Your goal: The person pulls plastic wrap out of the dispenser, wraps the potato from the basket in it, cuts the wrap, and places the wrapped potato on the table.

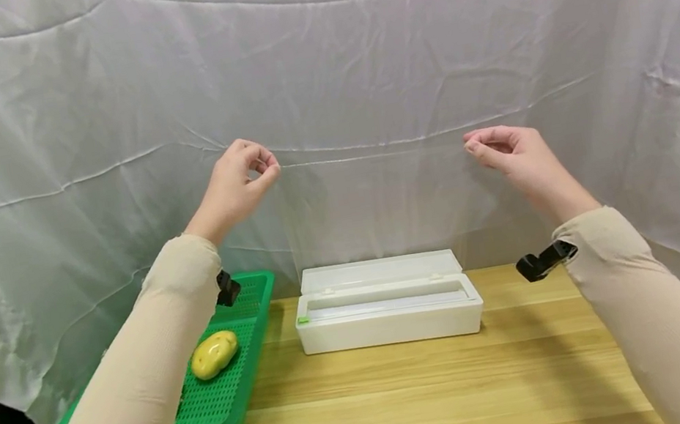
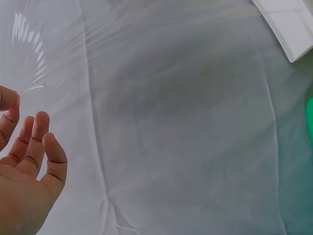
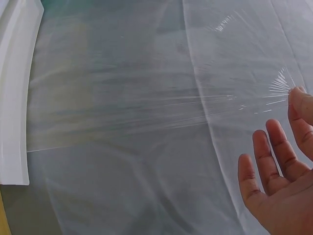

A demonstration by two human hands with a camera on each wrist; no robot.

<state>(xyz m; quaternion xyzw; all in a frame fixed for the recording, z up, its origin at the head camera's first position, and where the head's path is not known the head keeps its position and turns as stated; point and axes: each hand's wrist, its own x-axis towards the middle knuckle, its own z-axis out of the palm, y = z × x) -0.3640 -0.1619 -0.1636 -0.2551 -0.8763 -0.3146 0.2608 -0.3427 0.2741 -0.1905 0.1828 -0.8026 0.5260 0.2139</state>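
A clear sheet of plastic wrap (image 1: 378, 198) stretches upright between both hands, its top edge a thin bright line. Thumb and forefinger of my left hand (image 1: 239, 178) pinch its upper left corner. At the upper right corner my right hand (image 1: 515, 158) pinches it the same way. In the right wrist view the plastic wrap (image 3: 122, 98) runs down to the white dispenser box (image 3: 14, 98), with creases fanning out from the fingertips. That dispenser box (image 1: 392, 328) stands on the table below the hands, its lid raised at the back.
Left of the box a green perforated basket (image 1: 237, 406) holds a yellow potato (image 1: 214, 355), partly behind my left sleeve (image 1: 146, 376). The wooden table (image 1: 410, 401) ends at a grey cloth backdrop (image 1: 355, 54). A small green tab (image 1: 303, 319) sits on the box's left end.
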